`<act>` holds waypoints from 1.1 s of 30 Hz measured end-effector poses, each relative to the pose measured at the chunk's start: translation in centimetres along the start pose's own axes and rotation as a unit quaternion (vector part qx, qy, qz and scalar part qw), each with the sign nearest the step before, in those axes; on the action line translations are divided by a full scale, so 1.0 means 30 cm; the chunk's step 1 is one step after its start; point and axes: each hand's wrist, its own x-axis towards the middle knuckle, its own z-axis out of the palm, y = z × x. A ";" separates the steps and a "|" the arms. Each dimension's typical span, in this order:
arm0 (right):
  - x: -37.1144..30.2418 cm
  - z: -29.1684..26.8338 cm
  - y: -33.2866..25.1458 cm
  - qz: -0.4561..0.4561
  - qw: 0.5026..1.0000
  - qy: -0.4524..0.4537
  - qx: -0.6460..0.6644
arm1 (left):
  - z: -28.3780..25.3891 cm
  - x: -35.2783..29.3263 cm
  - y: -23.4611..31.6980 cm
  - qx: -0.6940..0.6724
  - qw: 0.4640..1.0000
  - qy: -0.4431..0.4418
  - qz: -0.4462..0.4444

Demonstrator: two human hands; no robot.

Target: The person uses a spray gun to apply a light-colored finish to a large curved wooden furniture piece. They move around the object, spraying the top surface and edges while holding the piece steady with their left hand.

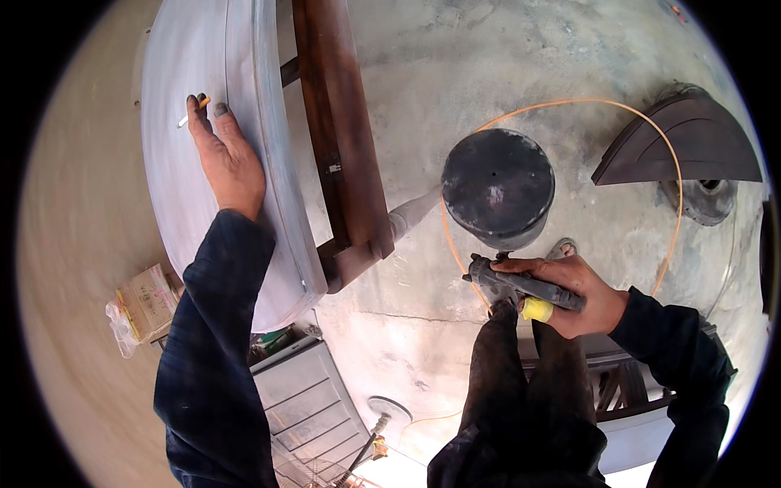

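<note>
My left hand (232, 163) rests on a long pale grey, curved-edged panel (281, 236), its fingertips darkened with dust. Pinched between its fingers is a cigarette (195, 111) with an orange filter. At the right, in front of my legs, my right hand (587, 291) grips a dark, dusty hand-held air tool (537, 289); its exact kind is hard to make out. A yellow wrap (536, 309) shows on the tool below my fingers. An orange hose (453, 252) runs close by the tool, though where it joins is hidden.
A round black drum (498, 187) stands ahead of the tool. The hose loops behind it across the concrete floor (407, 57). Dark brown wooden framing (350, 146) is under the panel. A dark half-round board (679, 142) lies at the right, a cardboard box (148, 302) at the left.
</note>
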 end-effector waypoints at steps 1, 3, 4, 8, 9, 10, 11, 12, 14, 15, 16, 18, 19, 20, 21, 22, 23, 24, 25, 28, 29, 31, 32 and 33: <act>0.021 -0.008 0.002 -0.004 1.000 0.015 0.000 | 0.006 -0.003 0.001 0.003 1.000 -0.004 -0.006; 0.066 -0.021 0.028 -0.079 0.995 0.058 -0.033 | 0.009 0.000 0.001 0.000 1.000 -0.006 -0.016; 0.082 -0.038 0.029 -0.065 0.995 0.065 -0.035 | 0.007 0.004 0.006 -0.001 1.000 -0.007 -0.021; 0.187 -0.101 0.009 -0.093 0.987 0.119 -0.055 | -0.024 0.006 0.024 -0.001 0.999 -0.009 -0.037; 0.209 -0.113 0.026 -0.115 0.982 0.141 -0.054 | -0.014 0.003 0.021 -0.009 0.999 -0.011 -0.041; 0.229 -0.125 0.031 -0.138 0.976 0.163 -0.052 | -0.005 0.002 0.018 -0.017 0.999 -0.014 -0.044; 0.242 -0.139 0.025 -0.118 0.977 0.167 -0.055 | 0.003 0.001 0.015 -0.021 0.999 -0.015 -0.043; 0.261 -0.150 0.004 -0.102 0.979 0.169 -0.054 | -0.003 0.004 0.014 -0.020 0.999 -0.016 -0.041; 0.287 -0.163 0.002 -0.114 0.975 0.178 -0.065 | -0.004 0.013 0.015 -0.020 0.999 -0.017 -0.039; 0.288 -0.160 0.016 -0.139 0.970 0.186 -0.077 | -0.001 0.007 0.017 -0.021 0.999 -0.021 -0.040; 0.283 -0.158 0.027 -0.163 0.963 0.194 -0.089 | 0.002 0.003 0.019 -0.024 0.999 -0.024 -0.041; 0.259 -0.156 0.043 -0.154 0.971 0.159 -0.088 | -0.001 0.006 0.015 -0.022 0.999 -0.027 -0.039; 0.237 -0.150 0.051 -0.144 0.976 0.139 -0.084 | -0.004 0.007 0.009 -0.021 0.999 -0.028 -0.038; 0.220 -0.149 0.057 -0.137 0.980 0.120 -0.082 | -0.005 0.004 0.002 -0.021 0.999 -0.026 -0.035; 0.189 -0.140 0.059 -0.124 0.984 0.099 -0.077 | -0.006 0.001 -0.005 -0.022 0.999 -0.025 -0.032; 0.165 -0.137 0.059 -0.119 0.987 0.080 -0.071 | -0.005 0.005 -0.009 -0.024 0.999 -0.020 -0.026; 0.137 -0.130 0.060 -0.113 0.990 0.060 -0.064 | -0.006 0.004 -0.009 -0.019 0.999 -0.022 -0.029; 0.106 -0.120 0.072 -0.117 0.990 0.049 -0.054 | -0.005 0.007 -0.006 -0.017 0.999 -0.023 -0.027; 0.077 -0.107 0.086 -0.122 0.991 0.038 -0.042 | -0.005 0.008 -0.003 -0.015 0.999 -0.022 -0.025; -0.002 -0.092 0.096 -0.070 0.997 -0.014 0.005 | -0.006 0.009 0.000 -0.009 0.999 -0.026 -0.025; -0.016 -0.074 0.127 -0.076 0.997 -0.023 0.015 | -0.008 0.007 0.000 -0.006 0.999 -0.028 -0.027; -0.018 -0.068 0.145 -0.072 0.997 -0.031 0.025 | -0.007 0.009 -0.006 -0.005 0.999 -0.026 -0.026; -0.011 -0.071 0.146 -0.060 0.997 -0.030 0.027 | -0.006 0.010 -0.007 -0.004 0.999 -0.025 -0.025; -0.003 -0.071 0.145 -0.047 0.998 -0.031 0.030 | -0.006 0.010 -0.007 -0.005 0.999 -0.025 -0.027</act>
